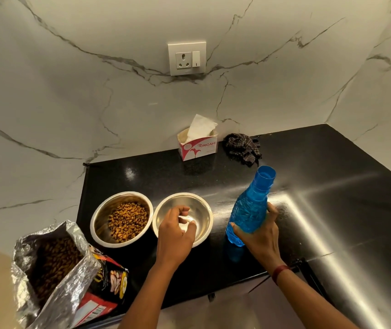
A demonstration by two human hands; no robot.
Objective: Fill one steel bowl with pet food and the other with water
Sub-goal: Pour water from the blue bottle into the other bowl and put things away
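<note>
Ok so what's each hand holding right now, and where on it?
The right hand grips the blue bottle around its lower body. The left hand hovers over the empty bowl, fingers curled; whether it holds anything cannot be told.

Two bare forearms come up from the bottom edge of the frame, no sleeves showing. The left hand (174,236) wears nothing. The right hand (262,236) has a dark red band (280,273) around its wrist, lower right of centre.

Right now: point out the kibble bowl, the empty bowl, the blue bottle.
kibble bowl (99,217), head view, bare inner wall left of the food
empty bowl (201,211), head view, inner right wall
blue bottle (249,210), head view, mid body
</note>
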